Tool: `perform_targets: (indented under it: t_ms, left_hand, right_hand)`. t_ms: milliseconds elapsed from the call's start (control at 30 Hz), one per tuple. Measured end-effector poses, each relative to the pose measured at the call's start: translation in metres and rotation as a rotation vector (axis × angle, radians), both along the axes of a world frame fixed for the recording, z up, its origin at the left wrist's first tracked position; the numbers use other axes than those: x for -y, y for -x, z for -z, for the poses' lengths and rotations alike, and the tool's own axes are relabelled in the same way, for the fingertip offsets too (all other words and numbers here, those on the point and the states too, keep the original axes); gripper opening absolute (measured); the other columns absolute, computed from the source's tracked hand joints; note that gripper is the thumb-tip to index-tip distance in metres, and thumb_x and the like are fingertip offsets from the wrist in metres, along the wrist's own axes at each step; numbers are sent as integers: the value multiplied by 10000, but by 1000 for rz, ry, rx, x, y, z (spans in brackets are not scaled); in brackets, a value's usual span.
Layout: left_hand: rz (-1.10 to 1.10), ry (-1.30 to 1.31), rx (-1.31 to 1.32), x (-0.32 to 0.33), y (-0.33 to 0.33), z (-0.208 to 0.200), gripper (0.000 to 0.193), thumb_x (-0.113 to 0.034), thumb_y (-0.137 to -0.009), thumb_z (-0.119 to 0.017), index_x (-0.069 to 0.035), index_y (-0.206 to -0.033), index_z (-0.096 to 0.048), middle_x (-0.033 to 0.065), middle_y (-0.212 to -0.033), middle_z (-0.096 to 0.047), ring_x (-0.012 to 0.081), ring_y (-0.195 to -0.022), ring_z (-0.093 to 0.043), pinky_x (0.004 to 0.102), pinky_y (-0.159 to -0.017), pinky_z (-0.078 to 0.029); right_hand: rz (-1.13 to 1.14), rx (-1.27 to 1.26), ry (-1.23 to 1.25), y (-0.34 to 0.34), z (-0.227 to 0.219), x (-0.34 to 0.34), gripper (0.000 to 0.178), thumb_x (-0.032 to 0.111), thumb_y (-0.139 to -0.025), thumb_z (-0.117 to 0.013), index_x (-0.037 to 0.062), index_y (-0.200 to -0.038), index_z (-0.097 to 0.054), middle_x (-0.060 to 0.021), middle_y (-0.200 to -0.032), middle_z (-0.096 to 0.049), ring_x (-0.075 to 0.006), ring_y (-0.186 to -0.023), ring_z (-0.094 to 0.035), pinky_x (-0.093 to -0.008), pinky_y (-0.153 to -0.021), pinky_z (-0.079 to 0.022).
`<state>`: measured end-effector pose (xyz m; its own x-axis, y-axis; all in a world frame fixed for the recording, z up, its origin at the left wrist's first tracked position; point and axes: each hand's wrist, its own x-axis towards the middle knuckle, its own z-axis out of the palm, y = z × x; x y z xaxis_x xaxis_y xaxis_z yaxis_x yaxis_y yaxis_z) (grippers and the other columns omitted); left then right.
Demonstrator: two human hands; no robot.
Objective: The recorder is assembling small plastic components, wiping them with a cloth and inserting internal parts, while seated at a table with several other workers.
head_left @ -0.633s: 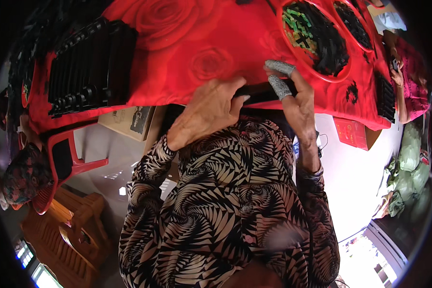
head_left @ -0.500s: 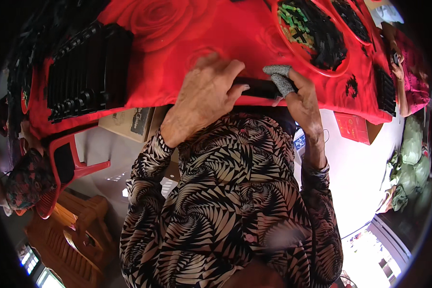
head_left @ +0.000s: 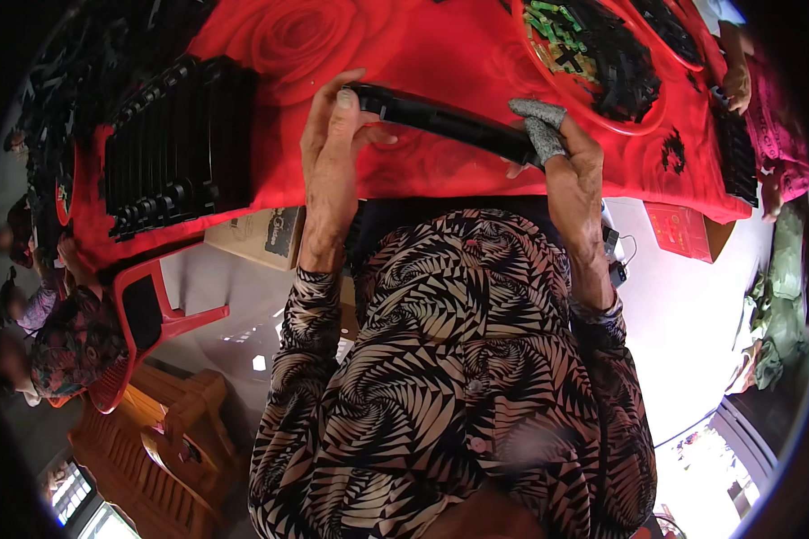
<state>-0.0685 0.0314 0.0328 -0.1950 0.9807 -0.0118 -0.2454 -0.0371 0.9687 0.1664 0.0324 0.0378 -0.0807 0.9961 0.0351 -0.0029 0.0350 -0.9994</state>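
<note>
Both of my hands hold a long, narrow black plastic part (head_left: pixel 445 119) tilted above the red cloth, its left end higher in the view. At that left end my left hand (head_left: pixel 334 135) pinches it between thumb and fingers. Grey fabric covers the thumb and a finger of my right hand (head_left: pixel 566 153), which grips the other end. To the left, a row of similar black plastic parts (head_left: pixel 175 148) stands side by side at the table edge. What the part's underside looks like is hidden.
A red-rimmed basket (head_left: pixel 548 85) holds small green, yellow and black pieces at the upper right, beside a second basket (head_left: pixel 663 45). A red chair (head_left: pixel 139 328) with a seated person stands left. Another person's hand (head_left: pixel 737 88) is at the right. Below the table are a cardboard box (head_left: pixel 243 238) and a red box (head_left: pixel 679 229).
My left hand has moved left and now grips the far end of the black part. The part is raised and tilted, showing its full length. My right hand still holds its end.
</note>
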Motion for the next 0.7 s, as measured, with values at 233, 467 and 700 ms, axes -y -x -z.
perform_targets:
  t_ms: [233,467,700]
  left_hand:
    - [63,-23,148,-6,-5,7,357,-278,-1022,-518,6,-1236,-539,162,-1034,-681,167,-852,-656,287,-721,-548]
    - [71,-40,124,-4,-10,9,317,-227,-1016,-528,21,-1212,-554,140,-1011,-685,159,-879,-651,287,-789,-539]
    - [129,-106,-86,7,-21,-7,318,-234,-994,-531,-15,-1221,-573,121,-1045,-690,161,-993,-622,264,-871,-443]
  right_hand:
    - [18,78,48,1,-1,3,217,-42,-957,-536,-46,-1152,-630,-90,-896,-669,-115,-722,-624,-248,-689,-528]
    - [-130,447,-205,8,-11,9,356,95,-845,-761,-71,-1120,-608,-165,-922,-693,-165,-864,-668,-299,-775,-538]
    - [-205,407,-179,17,13,7,302,-57,-811,-605,-56,-1113,-608,-160,-743,-626,-166,-645,-559,-322,-595,-467]
